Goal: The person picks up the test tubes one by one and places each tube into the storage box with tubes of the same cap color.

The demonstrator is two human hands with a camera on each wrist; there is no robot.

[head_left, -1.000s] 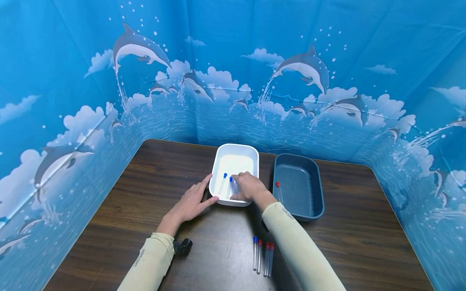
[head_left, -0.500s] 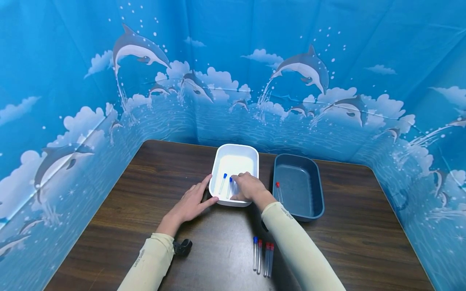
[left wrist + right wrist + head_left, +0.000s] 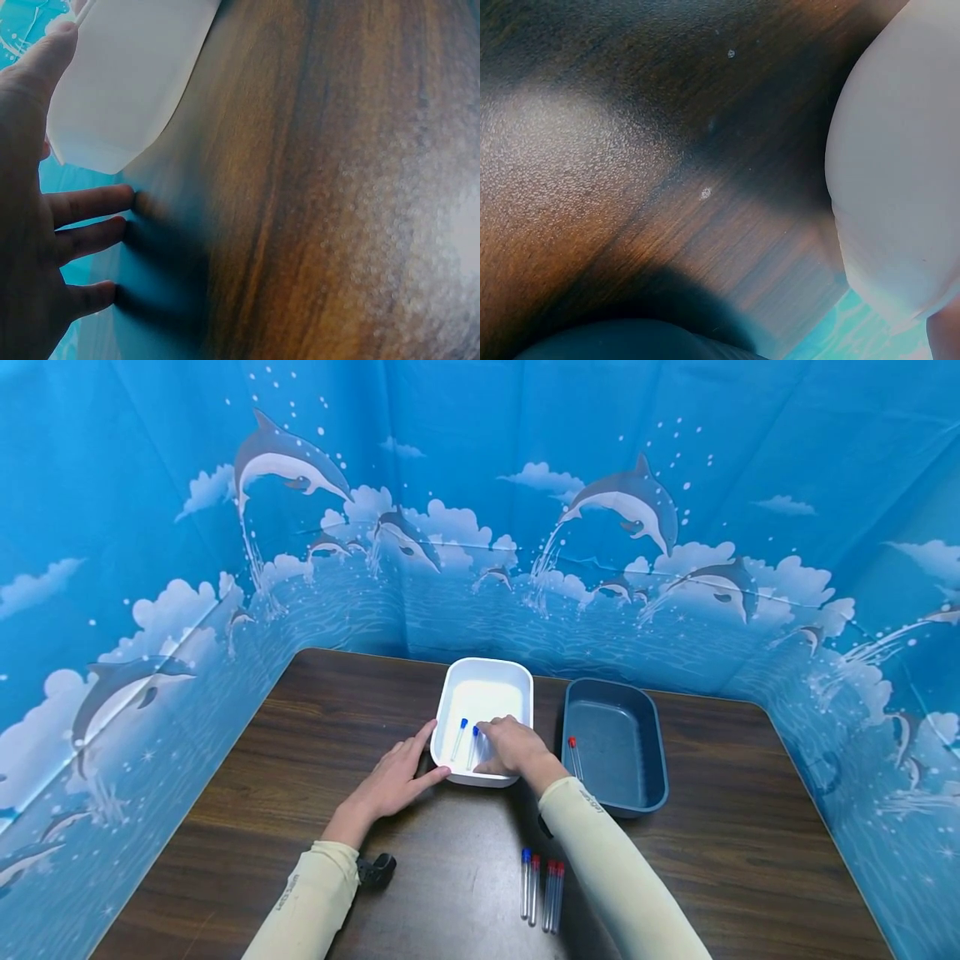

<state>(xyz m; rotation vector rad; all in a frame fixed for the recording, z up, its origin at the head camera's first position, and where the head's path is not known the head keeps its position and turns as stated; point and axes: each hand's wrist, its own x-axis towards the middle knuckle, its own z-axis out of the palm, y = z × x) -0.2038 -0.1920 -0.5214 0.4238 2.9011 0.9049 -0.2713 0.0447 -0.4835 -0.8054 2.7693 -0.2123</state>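
Observation:
My left hand [image 3: 393,781] lies with spread fingers at the near-left corner of a white bin [image 3: 446,710]. In the left wrist view, the thumb [image 3: 56,52] is against the bin's wall. My right hand [image 3: 513,747] reaches over the near-right side of that bin. Its index fingertip is at the cap of a blue-capped test tube [image 3: 472,750], and its thumb is near the tube's lower end. I cannot tell whether it pinches the tube. Another blue-capped test tube [image 3: 459,739] lies just left of it. The right hand's other fingers are hidden.
To the right stands a dark grey bin [image 3: 663,760] with a red-capped test tube [image 3: 575,757] leaning at its left side. Nearer on the wooden table [image 3: 720,860] lie a blue-capped tube [image 3: 525,885] and several red-capped tubes [image 3: 556,897]. A dolphin-print curtain [image 3: 450,585] surrounds the table.

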